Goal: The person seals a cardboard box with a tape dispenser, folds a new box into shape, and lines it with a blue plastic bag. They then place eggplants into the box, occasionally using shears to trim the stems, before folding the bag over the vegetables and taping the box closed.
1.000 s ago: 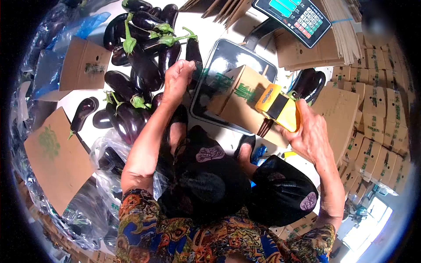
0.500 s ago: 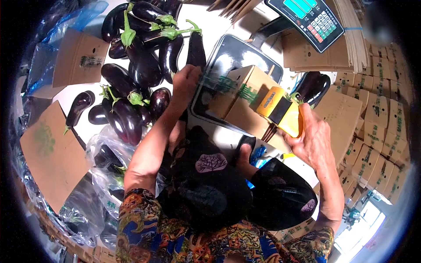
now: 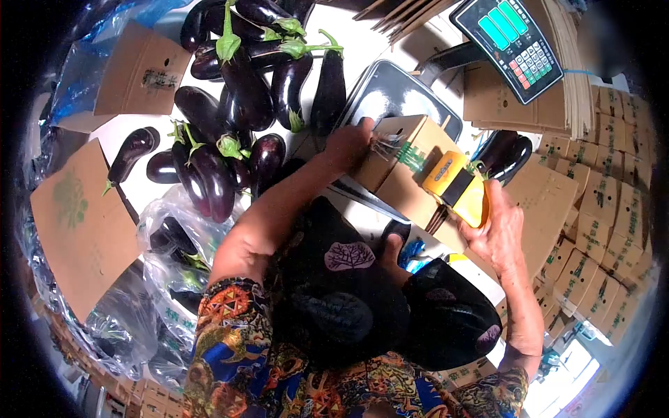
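At the left end of a brown carton (image 3: 395, 182), my left hand (image 3: 350, 145) is closed on clear tape (image 3: 387, 145). My right hand (image 3: 496, 226) grips a yellow tape dispenser (image 3: 454, 182) over the carton's right part. The carton lies tilted across the near edge of a scale plate (image 3: 390, 90), with green print on its upper face. Dark eggplants (image 3: 240, 94) are heaped left of the scale, one (image 3: 327, 87) close to my left hand. More eggplants (image 3: 503, 155) lie beyond the dispenser.
The scale display (image 3: 506, 49) stands at upper right before flattened cardboard (image 3: 578, 83). Stacked cartons (image 3: 603, 188) fill the right side. Open carton flaps (image 3: 83, 226) and clear plastic bags (image 3: 164, 279) are at left. Black printed cloth (image 3: 341, 299) covers the near middle.
My left hand has moved right, up to the carton's left end, and the stretch of tape between them is shorter. My right hand still holds the dispenser. The whole view has shifted slightly.
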Demonstrator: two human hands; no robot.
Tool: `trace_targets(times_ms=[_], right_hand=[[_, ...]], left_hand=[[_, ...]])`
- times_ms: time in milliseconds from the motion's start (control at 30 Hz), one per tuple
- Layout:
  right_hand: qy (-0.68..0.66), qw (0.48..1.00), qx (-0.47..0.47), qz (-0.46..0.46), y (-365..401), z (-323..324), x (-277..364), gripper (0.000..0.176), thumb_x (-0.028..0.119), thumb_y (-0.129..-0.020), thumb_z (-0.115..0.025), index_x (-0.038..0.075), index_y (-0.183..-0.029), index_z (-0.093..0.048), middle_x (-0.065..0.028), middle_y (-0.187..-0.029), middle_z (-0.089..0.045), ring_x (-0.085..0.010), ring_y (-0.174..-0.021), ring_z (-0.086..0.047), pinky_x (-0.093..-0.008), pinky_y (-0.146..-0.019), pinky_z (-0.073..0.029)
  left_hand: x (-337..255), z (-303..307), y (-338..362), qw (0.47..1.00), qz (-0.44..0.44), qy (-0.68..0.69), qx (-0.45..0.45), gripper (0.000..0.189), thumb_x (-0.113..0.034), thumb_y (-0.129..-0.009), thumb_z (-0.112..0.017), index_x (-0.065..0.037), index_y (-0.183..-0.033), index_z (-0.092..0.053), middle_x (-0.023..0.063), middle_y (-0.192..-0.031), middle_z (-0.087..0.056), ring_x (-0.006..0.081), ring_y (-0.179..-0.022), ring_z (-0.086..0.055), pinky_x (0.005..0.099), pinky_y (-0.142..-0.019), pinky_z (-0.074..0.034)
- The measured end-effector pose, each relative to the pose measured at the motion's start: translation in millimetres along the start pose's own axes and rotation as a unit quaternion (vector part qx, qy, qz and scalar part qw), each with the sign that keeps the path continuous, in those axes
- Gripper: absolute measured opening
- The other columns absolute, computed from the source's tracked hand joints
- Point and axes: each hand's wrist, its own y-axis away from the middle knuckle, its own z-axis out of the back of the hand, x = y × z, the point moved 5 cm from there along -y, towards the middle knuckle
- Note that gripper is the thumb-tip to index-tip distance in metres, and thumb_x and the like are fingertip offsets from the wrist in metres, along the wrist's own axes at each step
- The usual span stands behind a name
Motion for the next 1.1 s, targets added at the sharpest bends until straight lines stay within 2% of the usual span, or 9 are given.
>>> trace_targets(times_ms=[133, 267, 367, 400, 633, 767, 867, 967, 1100], right_hand=[[-0.005, 1.000, -0.018, 0.004, 5.9, -1.6, -0.1, 0.053, 0.024, -0.064, -0.078, 0.003, -0.104, -0.049, -0.0181, -0.084, -0.060, -0.0355, -0.076, -0.063, -0.0421, -0.065, -0.052], [-0.016, 1.000, -0.024, -0.005, 5.1, -3.0, -2.1, 0.054, 0.023, -0.063, -0.078, 0.002, -0.105, -0.050, -0.0179, -0.084, -0.061, -0.0361, -0.076, -0.063, -0.0418, -0.065, -0.051], [-0.018, 0.999, -0.030, 0.006, 3.0, -2.3, -4.3, 0.054, 0.023, -0.064, -0.078, 0.003, -0.105, -0.050, -0.0178, -0.084, -0.061, -0.0361, -0.075, -0.063, -0.0419, -0.065, -0.052], [-0.022, 0.999, -0.032, 0.006, 2.7, -2.1, -4.7, 0.054, 0.024, -0.064, -0.078, 0.003, -0.105, -0.050, -0.0178, -0.084, -0.061, -0.0361, -0.075, -0.063, -0.0420, -0.064, -0.051], [-0.030, 0.999, -0.037, -0.011, 3.9, -4.6, -3.8, 0.052, 0.029, -0.066, -0.078, 0.005, -0.103, -0.051, -0.0176, -0.082, -0.062, -0.0367, -0.073, -0.063, -0.0424, -0.062, -0.051], [-0.027, 0.999, -0.047, -0.001, 3.2, -0.6, -2.1, 0.048, 0.028, -0.067, -0.076, 0.005, -0.100, -0.049, -0.0175, -0.082, -0.061, -0.0365, -0.074, -0.063, -0.0429, -0.063, -0.051], [-0.033, 0.999, -0.037, -0.009, 6.0, -2.6, -6.7, 0.050, 0.025, -0.068, -0.077, 0.005, -0.105, -0.051, -0.0183, -0.088, -0.064, -0.0390, -0.080, -0.063, -0.0436, -0.068, -0.050], [-0.027, 0.999, -0.039, 0.003, 4.9, -0.8, -5.8, 0.048, 0.027, -0.067, -0.075, 0.004, -0.100, -0.048, -0.0177, -0.081, -0.061, -0.0368, -0.076, -0.062, -0.0442, -0.065, -0.050], [-0.054, 0.994, -0.079, 0.051, 8.0, 0.4, -10.3, 0.043, 0.028, -0.069, -0.072, 0.003, -0.097, -0.049, -0.0182, -0.081, -0.062, -0.0365, -0.073, -0.062, -0.0448, -0.062, -0.050]], left_hand=[[-3.1, 18.7, -5.2, 0.998, 0.000, 0.053, 0.046, 0.029, -0.024, -0.091, -0.050, -0.004, -0.111, -0.043, 0.0224, -0.079, -0.064, 0.0424, -0.077, -0.063, 0.0502, -0.067, -0.049], [-13.2, 5.1, -30.6, 0.903, -0.134, 0.305, -0.272, 0.037, -0.015, -0.091, -0.052, 0.007, -0.121, -0.044, 0.0247, -0.106, -0.058, 0.0337, -0.099, -0.058, 0.0402, -0.088, -0.046], [-28.2, 8.3, -26.1, 0.904, -0.293, 0.166, -0.265, 0.028, -0.012, -0.091, -0.051, 0.007, -0.111, -0.052, 0.0232, -0.111, -0.056, 0.0346, -0.103, -0.056, 0.0402, -0.091, -0.046], [-27.6, 13.7, -26.9, 0.929, -0.195, 0.229, -0.214, 0.022, -0.007, -0.090, -0.050, 0.007, -0.106, -0.056, 0.0214, -0.109, -0.057, 0.0353, -0.105, -0.055, 0.0407, -0.092, -0.045], [-20.0, 28.2, -14.1, 0.927, -0.262, 0.063, -0.261, 0.019, -0.003, -0.086, -0.052, 0.004, -0.104, -0.054, 0.0184, -0.105, -0.054, 0.0363, -0.097, -0.053, 0.0415, -0.087, -0.045], [4.5, 4.6, -29.1, 0.885, -0.295, 0.131, -0.335, 0.016, -0.010, -0.089, -0.050, 0.002, -0.097, -0.054, 0.0205, -0.100, -0.055, 0.0381, -0.090, -0.054, 0.0410, -0.081, -0.046], [-28.2, 18.3, -36.8, 0.891, 0.011, 0.416, -0.182, 0.020, -0.017, -0.092, -0.046, 0.001, -0.096, -0.056, 0.0204, -0.092, -0.058, 0.0402, -0.085, -0.056, 0.0414, -0.076, -0.047], [-115.0, 81.3, -6.6, 0.919, -0.211, 0.237, -0.233, 0.024, -0.021, -0.093, -0.046, -0.001, -0.099, -0.058, 0.0187, -0.089, -0.061, 0.0400, -0.085, -0.059, 0.0459, -0.076, -0.047], [-151.9, 84.9, 4.3, 0.952, -0.230, -0.091, -0.180, 0.022, -0.015, -0.087, -0.053, -0.001, -0.104, -0.058, 0.0214, -0.117, -0.057, 0.0355, -0.097, -0.062, 0.0400, -0.084, -0.051]])
